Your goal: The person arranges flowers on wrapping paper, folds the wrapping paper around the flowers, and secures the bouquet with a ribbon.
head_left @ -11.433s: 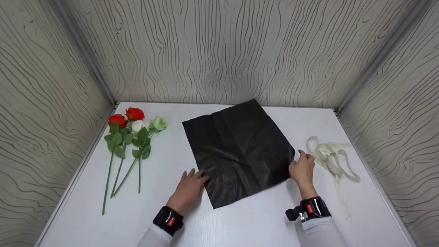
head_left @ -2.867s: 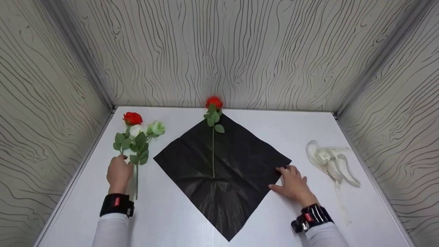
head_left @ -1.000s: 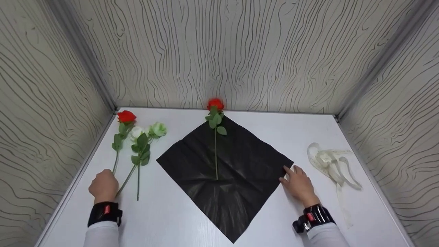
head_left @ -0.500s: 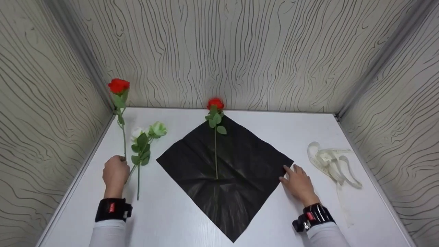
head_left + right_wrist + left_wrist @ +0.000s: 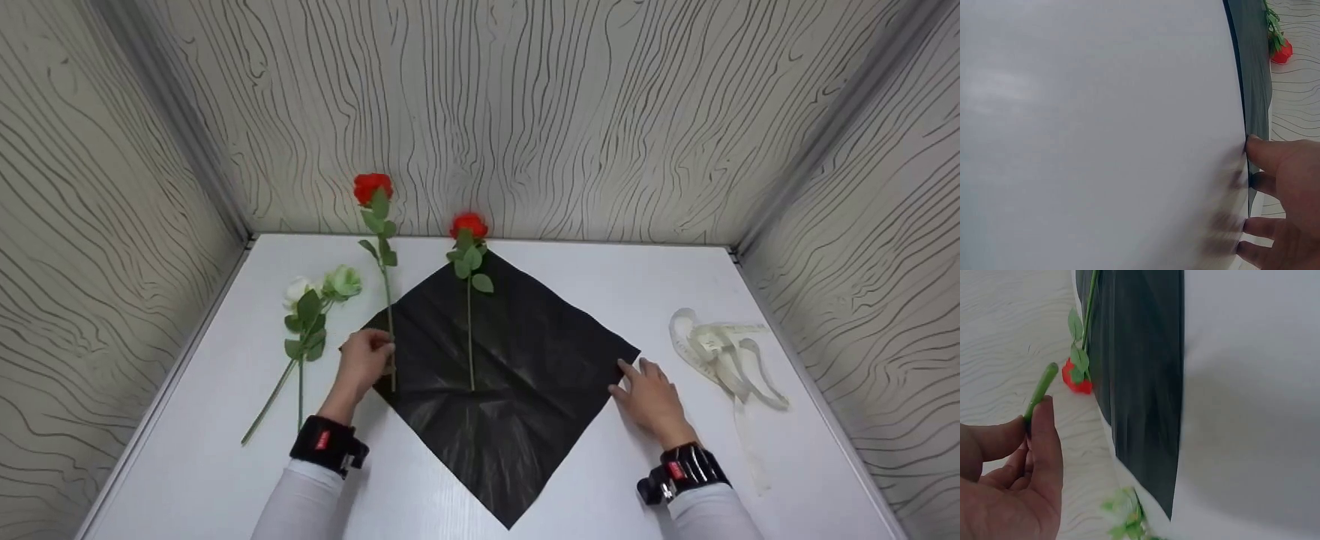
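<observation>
My left hand (image 5: pixel 364 364) pinches the green stem of a red rose (image 5: pixel 373 187) between thumb and fingers, over the left corner of a black sheet of wrapping paper (image 5: pixel 540 390). In the left wrist view the stem's cut end (image 5: pixel 1044 385) pokes out past the fingertips. A second red rose (image 5: pixel 469 225) lies on the sheet, its bloom beyond the top corner and its stem pointing toward the middle. My right hand (image 5: pixel 652 397) rests with spread fingers at the sheet's right corner, thumb and fingertips on its edge, as the right wrist view also shows.
To the left on the white table (image 5: pixel 187 465) lie a white rose (image 5: pixel 300 291) and a pale green flower (image 5: pixel 343 281), stems crossing. A loose cream ribbon (image 5: pixel 720 349) lies in loops at the right. Patterned walls (image 5: pixel 480 112) enclose the back and both sides.
The sheet was turned cornerwise and one red rose laid on it. My left hand has since lifted the other red rose from the left and brought it over the sheet. The right hand stays put.
</observation>
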Available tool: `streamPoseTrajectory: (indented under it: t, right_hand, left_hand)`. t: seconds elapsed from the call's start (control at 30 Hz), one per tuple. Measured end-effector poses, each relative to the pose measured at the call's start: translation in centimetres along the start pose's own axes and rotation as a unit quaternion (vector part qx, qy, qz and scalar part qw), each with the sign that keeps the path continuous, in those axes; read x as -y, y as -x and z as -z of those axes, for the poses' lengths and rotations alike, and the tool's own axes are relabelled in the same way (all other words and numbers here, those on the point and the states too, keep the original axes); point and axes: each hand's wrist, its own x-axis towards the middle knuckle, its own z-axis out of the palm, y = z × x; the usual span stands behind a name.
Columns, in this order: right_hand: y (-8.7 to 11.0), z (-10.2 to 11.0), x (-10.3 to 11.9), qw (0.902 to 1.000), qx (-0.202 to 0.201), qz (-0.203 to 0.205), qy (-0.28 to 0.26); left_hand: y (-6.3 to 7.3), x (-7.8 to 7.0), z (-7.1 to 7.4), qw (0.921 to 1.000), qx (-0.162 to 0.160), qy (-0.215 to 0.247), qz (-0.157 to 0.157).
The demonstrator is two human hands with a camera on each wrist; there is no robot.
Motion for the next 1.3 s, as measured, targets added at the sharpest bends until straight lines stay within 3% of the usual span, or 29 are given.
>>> streamPoseTrajectory:
  t: [0.23,0.4,0.57,0.77,1.13,1.3]
  right_hand:
    - [0.0,0.1,0.0,1.0000,0.002,0.003,0.001]
    - [0.0,0.1,0.0,1.0000,0.000,0.003,0.008]
    - [-0.1,0.1,0.1,1.0000,0.006,0.002,0.007]
    - [0.1,0.1,0.1,0.9999,0.010,-0.005,0.000]
    - [0.1,0.1,0.1,0.9999,0.010,-0.009,0.001]
    - [0.2,0.1,0.1,1.0000,-0.005,0.003,0.007]
  left_hand:
    - [-0.4,-0.9,-5.5,0.9920,0.080,0.092,0.032]
    - [-0.9,-2.0,-8.9,0.9886,0.112,0.100,0.014]
    - [-1.3,-3.1,-11.1,0.9884,0.126,0.085,0.005]
    - [-1.9,-3.7,-12.6,0.9877,0.127,0.090,0.014]
    - [-2.9,-3.6,-13.5,0.9916,0.124,0.037,0.001]
    - [-3.2,-3.6,-13.7,0.9911,0.109,-0.073,-0.022]
